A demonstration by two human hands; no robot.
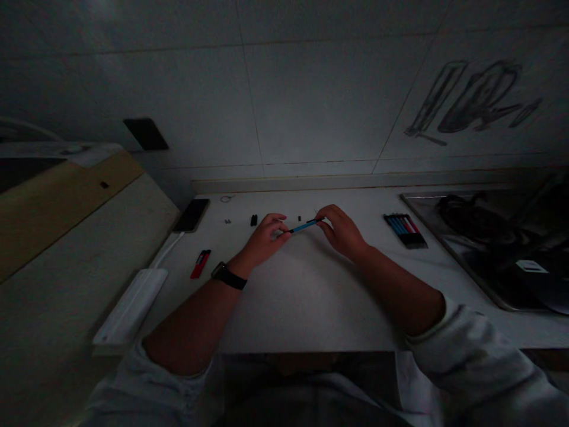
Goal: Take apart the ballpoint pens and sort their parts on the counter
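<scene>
A slim blue pen (pixel 304 226) with dark ends spans the gap between my two hands, slightly tilted, its right end higher. My left hand (pixel 268 235), with a black watch on the wrist, pinches the pen's left end between thumb and fingers. At the other end, my right hand (pixel 339 231) has its fingertips closed on the dark tip. A small dark piece (pixel 299 219) lies on the worktop just behind the pen. Left of my left hand are a pair of short black pieces (pixel 253 220) and some tiny grey bits (pixel 227 221).
A pack of blue and red pens (pixel 405 230) lies right, beside a metal-rimmed hob or sink (pixel 462 267) with dark items. At left are a red packet (pixel 201 264), a phone (pixel 192 215), a white power strip (pixel 131 306) and a thin ring (pixel 227 198). A tiled wall closes off the back.
</scene>
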